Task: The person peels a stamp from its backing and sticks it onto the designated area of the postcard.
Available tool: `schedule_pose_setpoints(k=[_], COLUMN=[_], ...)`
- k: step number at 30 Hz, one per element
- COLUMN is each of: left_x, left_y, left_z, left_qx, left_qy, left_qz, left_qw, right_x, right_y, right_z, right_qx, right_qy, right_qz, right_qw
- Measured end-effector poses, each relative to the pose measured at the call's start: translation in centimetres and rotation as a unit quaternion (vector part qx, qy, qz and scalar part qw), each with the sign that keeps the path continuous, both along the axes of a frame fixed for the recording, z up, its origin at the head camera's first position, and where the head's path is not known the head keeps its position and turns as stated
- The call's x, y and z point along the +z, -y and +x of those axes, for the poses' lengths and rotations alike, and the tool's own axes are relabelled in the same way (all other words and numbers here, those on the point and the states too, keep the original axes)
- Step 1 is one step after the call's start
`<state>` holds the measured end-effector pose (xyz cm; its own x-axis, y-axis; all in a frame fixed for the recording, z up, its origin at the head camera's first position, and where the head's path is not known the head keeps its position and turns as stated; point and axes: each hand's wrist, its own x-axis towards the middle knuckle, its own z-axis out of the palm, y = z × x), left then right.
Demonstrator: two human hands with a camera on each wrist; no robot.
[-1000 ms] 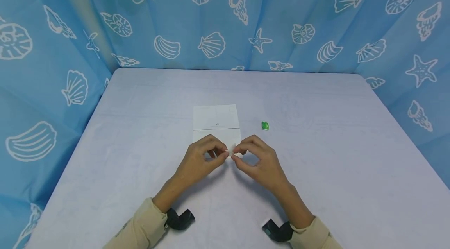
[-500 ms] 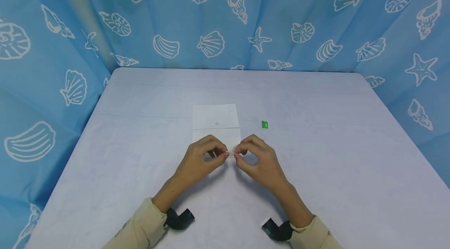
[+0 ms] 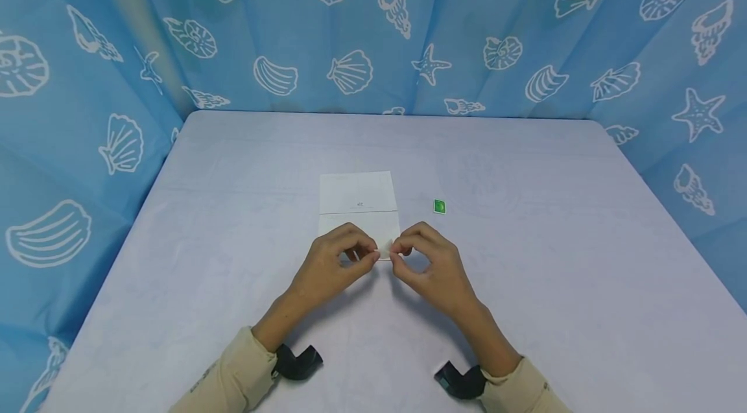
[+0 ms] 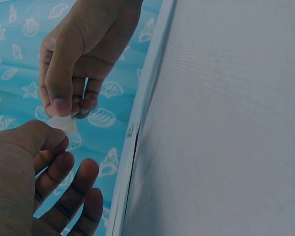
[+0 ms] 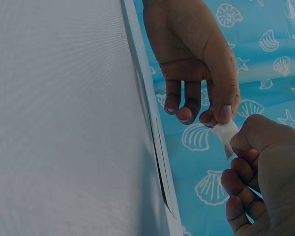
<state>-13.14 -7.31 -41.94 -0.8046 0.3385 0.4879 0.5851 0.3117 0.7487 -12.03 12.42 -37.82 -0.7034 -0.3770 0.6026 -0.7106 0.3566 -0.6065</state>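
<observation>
My left hand [image 3: 334, 265] and right hand [image 3: 433, 273] meet fingertip to fingertip near the middle of the table. Between thumbs and index fingers they pinch a small whitish slip of paper [image 5: 226, 134], one end in each hand. Its front face cannot be made out; in the left wrist view the slip [image 4: 65, 124] looks thin and slightly bent. Beneath and behind the hands lies a white card [image 3: 357, 191] with a crease across it and a tiny printed mark. The left hand covers part of its near half. To its right lies a small green stamp [image 3: 439, 207] with a white border.
A pale cloth-covered table [image 3: 554, 238] spreads around the hands. Blue curtains [image 3: 373, 30] with white shell prints hang behind it and at both sides. Dark wrist mounts [image 3: 299, 363] stick out from the beige sleeves [image 3: 230, 367].
The right fingertips have shifted slightly to the right, away from the left ones. Both hands still pinch the slip of paper; the card and the stamp have stayed put.
</observation>
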Motion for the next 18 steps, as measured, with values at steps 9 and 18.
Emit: schedule_pose_setpoints(k=[9,18], left_x=[0.16,0.3], left_y=[0.01,0.03], left_z=[0.04,0.03], left_qx=[0.0,0.0], left_qy=[0.0,-0.009], left_qz=[0.001,0.005], left_qw=[1.0,1.0], right_x=[0.62,0.69], right_y=[0.01,-0.01], right_z=[0.23,0.2], right_qx=[-0.004,-0.003], right_qy=[-0.003,-0.002], right_qz=[-0.001,-0.004], right_qw=[1.0,1.0])
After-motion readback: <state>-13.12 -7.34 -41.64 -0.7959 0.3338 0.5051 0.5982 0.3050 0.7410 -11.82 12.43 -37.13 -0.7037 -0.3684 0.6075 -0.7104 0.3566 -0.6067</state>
